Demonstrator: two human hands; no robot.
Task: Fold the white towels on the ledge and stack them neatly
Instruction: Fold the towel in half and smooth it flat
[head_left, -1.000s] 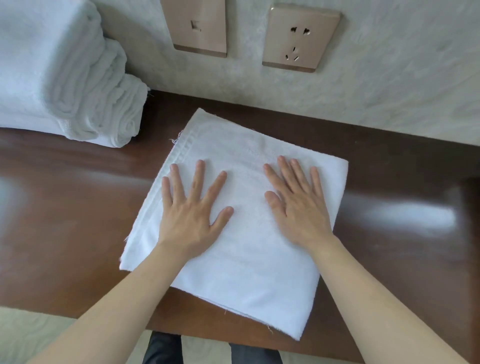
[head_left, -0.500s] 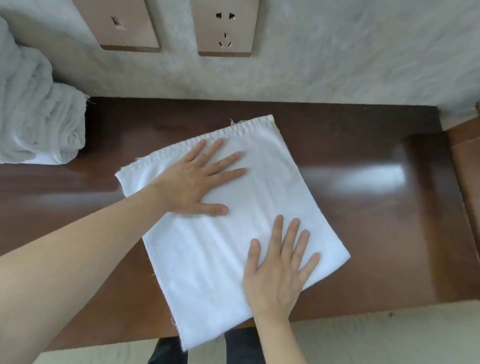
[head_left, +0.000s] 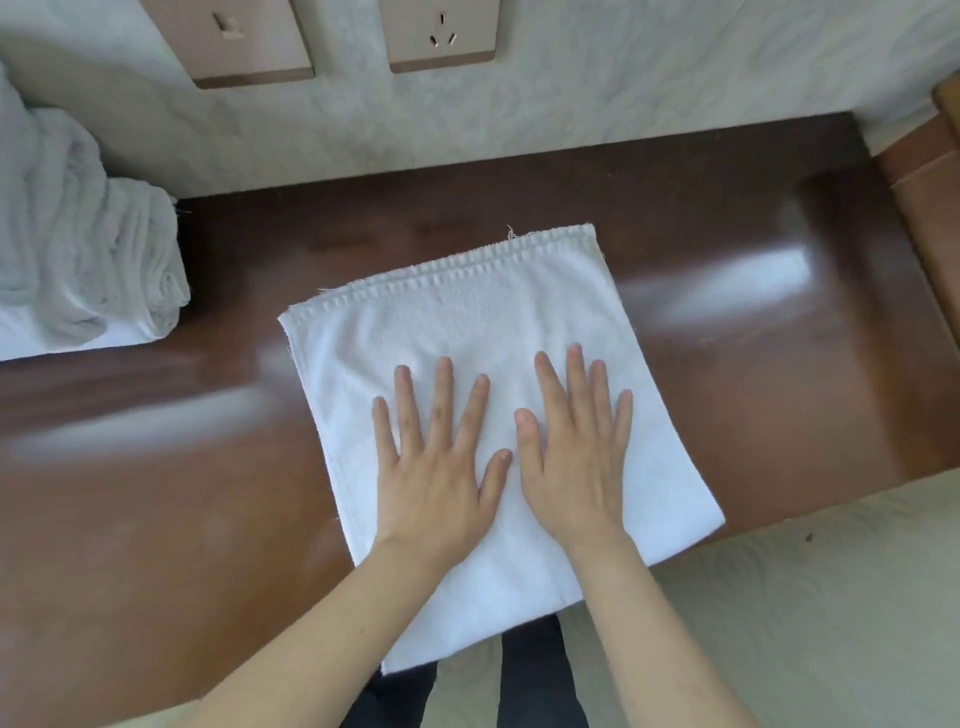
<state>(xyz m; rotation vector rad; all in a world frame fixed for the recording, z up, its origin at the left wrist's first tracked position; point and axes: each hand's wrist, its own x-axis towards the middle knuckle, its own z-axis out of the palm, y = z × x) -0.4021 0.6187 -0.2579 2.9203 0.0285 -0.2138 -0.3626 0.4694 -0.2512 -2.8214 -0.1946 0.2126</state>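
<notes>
A folded white towel (head_left: 467, 322) lies flat in the middle of the dark brown wooden ledge (head_left: 753, 374), its near edge hanging over the ledge's front. My left hand (head_left: 436, 457) and my right hand (head_left: 576, 447) both press flat on the towel, side by side, fingers straight and spread, pointing towards the wall. At the far left of the ledge sits a pile of white towels (head_left: 78, 249), partly cut off by the frame edge.
Behind the ledge runs a pale textured wall with a switch plate (head_left: 234, 41) and a socket plate (head_left: 441, 36). A lighter wooden piece (head_left: 935, 182) adjoins the ledge's right end. Pale floor and my dark trouser legs (head_left: 535, 670) show below the front edge.
The towel has been turned on the ledge. My hands, apart half a second ago, have come back together side by side on its middle.
</notes>
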